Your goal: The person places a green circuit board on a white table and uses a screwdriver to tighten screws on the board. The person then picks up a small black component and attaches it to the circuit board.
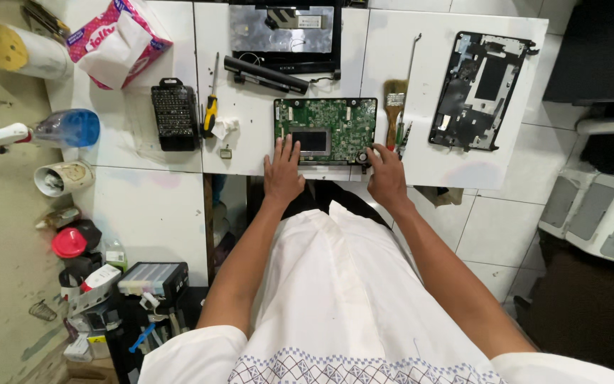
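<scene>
**Green circuit board under both your hands**

Green and studded with small parts, the circuit board [327, 129] lies flat on the white table [428, 163], at about 12 o'clock from your chest and close to the table's near edge. Your left hand [283, 173] rests palm down at the board's 7 o'clock corner, fingers spread loosely and laid over its lower left edge; it clamps on nothing. Your right hand [386, 176] sits at the board's 5 o'clock corner, fingers curled in against that corner, but you cannot tell from this angle whether they pinch anything.

At 3 o'clock of the board, just beside it, a paintbrush [394, 107] with a wooden handle lies on the table. Further out at 3 o'clock is a black laptop shell [479, 91], well apart from your hands. At 12 o'clock of the board sit a long black battery [266, 75] and, beyond it, an opened laptop base [283, 32]. At 9 o'clock you have a yellow-handled screwdriver [211, 107] and next to it a black case of bits [174, 114]. Far out at 10 o'clock lies a pink tissue pack [116, 41], and at 9 o'clock past the table's edge a spray bottle [44, 131] on its side
</scene>
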